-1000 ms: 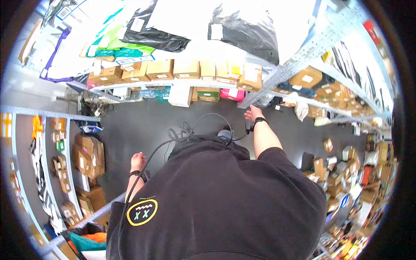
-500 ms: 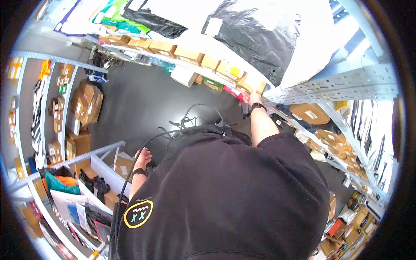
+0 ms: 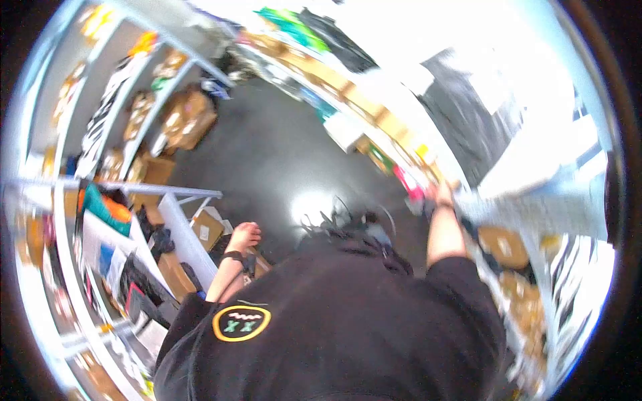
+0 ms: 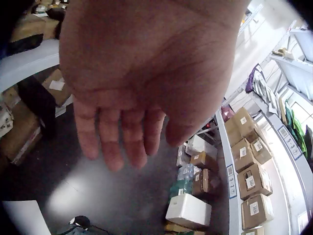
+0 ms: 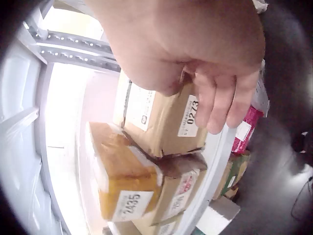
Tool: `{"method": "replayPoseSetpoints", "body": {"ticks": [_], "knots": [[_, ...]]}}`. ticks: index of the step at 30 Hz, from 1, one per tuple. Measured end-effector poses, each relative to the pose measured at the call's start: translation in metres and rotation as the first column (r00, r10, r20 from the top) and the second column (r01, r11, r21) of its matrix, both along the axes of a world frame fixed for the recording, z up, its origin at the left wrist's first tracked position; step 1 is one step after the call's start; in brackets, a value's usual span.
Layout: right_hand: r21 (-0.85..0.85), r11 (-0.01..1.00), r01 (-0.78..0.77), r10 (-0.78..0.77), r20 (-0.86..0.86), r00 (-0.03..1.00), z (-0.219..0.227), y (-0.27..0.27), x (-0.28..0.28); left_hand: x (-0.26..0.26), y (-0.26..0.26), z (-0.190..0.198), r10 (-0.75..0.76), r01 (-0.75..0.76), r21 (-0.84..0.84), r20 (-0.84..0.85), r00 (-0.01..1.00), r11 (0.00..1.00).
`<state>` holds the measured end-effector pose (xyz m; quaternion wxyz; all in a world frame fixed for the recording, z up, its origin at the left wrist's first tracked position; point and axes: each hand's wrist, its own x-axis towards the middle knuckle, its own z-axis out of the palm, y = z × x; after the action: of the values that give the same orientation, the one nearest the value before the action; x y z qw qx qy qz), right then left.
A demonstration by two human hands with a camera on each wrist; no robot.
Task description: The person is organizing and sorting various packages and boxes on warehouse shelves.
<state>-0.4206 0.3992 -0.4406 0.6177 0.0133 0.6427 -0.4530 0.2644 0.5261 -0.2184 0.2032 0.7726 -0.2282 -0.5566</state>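
Observation:
My right hand [image 3: 441, 192] is at the near end of a row of cartons on a shelf. In the right wrist view its thumb lies at the top edge of a brown carton [image 5: 166, 120] labelled 0273, and its fingers [image 5: 216, 105] extend loosely down past the carton's front face. A yellow-taped box [image 5: 124, 171] labelled 2435 sits beside that carton, on top of another carton [image 5: 178, 188]. My left hand [image 3: 246, 236] hangs over the floor on the other side of my body, palm bare and fingers [image 4: 111, 139] relaxed, holding nothing.
A metal upright [image 3: 535, 210] stands just right of my right hand. Below the shelf are a pink parcel [image 5: 248, 129] and a white box [image 4: 189, 210]. Shelving [image 3: 200, 194] with parcels stands on the left. Cables [image 3: 334, 217] hang at my waist.
My right hand has reached from beside the upright to the carton at the row's end. The view has swung round, bringing more left shelving into sight. The left hand stays free.

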Motion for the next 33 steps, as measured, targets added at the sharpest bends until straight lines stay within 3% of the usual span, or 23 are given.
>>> {"method": "replayPoseSetpoints", "body": {"ticks": [1,3,5,6,7,8,9,10,11,12,14,16,17,19,21,22,23,24,25,26,27,29,33], "knots": [[-0.005,0.997,0.073,-0.073,0.064,0.995,0.006,0.008,0.011,0.004,-0.001,-0.009,0.060,-0.060,-0.007,-0.040,0.997,0.998],[0.057,0.997,-0.055,0.045,0.156,0.987,-0.008,0.017,0.012,0.006,0.000,-0.023,0.067,-0.069,-0.082,-0.034,0.997,0.994],[0.014,0.967,-0.255,0.255,0.007,0.967,-0.012,0.037,0.027,0.002,0.001,-0.027,0.031,-0.031,-0.113,-0.002,1.000,0.993],[-0.017,0.788,-0.615,0.575,-0.335,0.746,-0.015,0.049,0.029,0.000,0.004,-0.029,0.050,-0.050,-0.136,-0.004,0.999,0.989],[0.282,0.352,-0.893,0.603,-0.797,-0.013,-0.012,0.062,0.030,0.000,0.009,-0.032,0.061,-0.062,-0.154,-0.009,0.998,0.986],[0.436,0.212,-0.875,0.389,-0.859,-0.334,-0.008,0.068,0.033,0.002,0.014,-0.034,0.045,-0.044,-0.170,0.002,0.999,0.984],[0.454,0.178,-0.873,0.233,-0.881,-0.411,-0.004,0.070,0.035,0.006,0.018,-0.037,0.024,-0.021,-0.184,0.013,1.000,0.983],[0.144,0.477,-0.867,0.690,-0.672,0.268,0.005,0.065,0.053,0.009,0.021,-0.032,-0.020,0.034,-0.144,0.094,0.995,0.989],[0.076,0.933,-0.352,0.359,-0.260,0.896,0.010,0.059,0.070,0.010,0.024,-0.014,-0.033,0.046,-0.111,0.117,0.993,0.993],[0.008,0.920,-0.391,0.389,-0.115,0.914,-0.029,0.053,0.049,0.023,0.028,-0.021,-0.056,0.079,-0.160,0.141,0.988,0.984],[0.063,0.956,-0.286,0.290,-0.339,0.895,0.012,0.041,0.097,0.052,0.044,-0.040,-0.123,0.194,-0.262,0.265,0.956,0.945],[0.110,0.920,-0.377,0.354,-0.647,0.675,0.032,0.027,0.128,0.077,0.049,-0.034,-0.196,0.314,-0.286,0.375,0.906,0.905],[0.175,0.863,-0.475,0.414,-0.784,0.462,0.041,0.022,0.144,0.087,0.051,-0.020,-0.233,0.350,-0.261,0.390,0.891,0.900],[0.468,0.637,-0.612,0.315,-0.883,-0.348,0.069,0.019,0.174,0.121,0.053,-0.039,-0.422,0.519,-0.187,0.389,0.819,0.834],[0.199,0.818,-0.539,0.420,-0.848,0.325,0.091,0.011,0.205,0.128,0.053,0.002,-0.644,0.677,-0.160,0.217,0.734,0.718],[0.079,0.895,-0.439,0.369,-0.685,0.628,0.099,0.003,0.221,0.153,0.066,-0.044,-0.742,0.695,-0.346,-0.006,0.670,0.630],[-0.013,0.952,-0.307,0.270,-0.438,0.857,0.106,-0.007,0.235,0.153,0.069,-0.046,-0.793,0.734,-0.320,-0.110,0.600,0.599],[-0.036,0.951,-0.306,0.259,-0.445,0.857,0.113,-0.010,0.246,0.152,0.071,-0.044,-0.827,0.772,-0.296,-0.213,0.521,0.562],[-0.057,0.949,-0.309,0.252,-0.449,0.857,0.118,-0.007,0.256,0.127,0.081,0.015,-0.825,0.840,-0.047,-0.223,0.519,0.541],[-0.030,0.952,-0.305,0.255,-0.473,0.843,0.129,-0.004,0.267,0.122,0.086,0.022,-0.849,0.876,0.015,-0.240,0.471,0.482],[-0.067,0.921,-0.383,0.278,-0.576,0.769,0.115,-0.004,0.269,0.122,0.095,0.013,-0.872,0.893,-0.007,-0.216,0.439,0.451],[-0.086,0.950,-0.300,0.228,-0.466,0.855,0.137,0.010,0.279,0.120,0.102,-0.004,-0.900,0.907,-0.027,-0.135,0.414,0.421],[-0.129,0.945,-0.300,0.216,-0.442,0.871,0.119,0.029,0.268,0.117,0.113,-0.048,-0.877,0.896,-0.025,0.191,0.440,0.444]]}}
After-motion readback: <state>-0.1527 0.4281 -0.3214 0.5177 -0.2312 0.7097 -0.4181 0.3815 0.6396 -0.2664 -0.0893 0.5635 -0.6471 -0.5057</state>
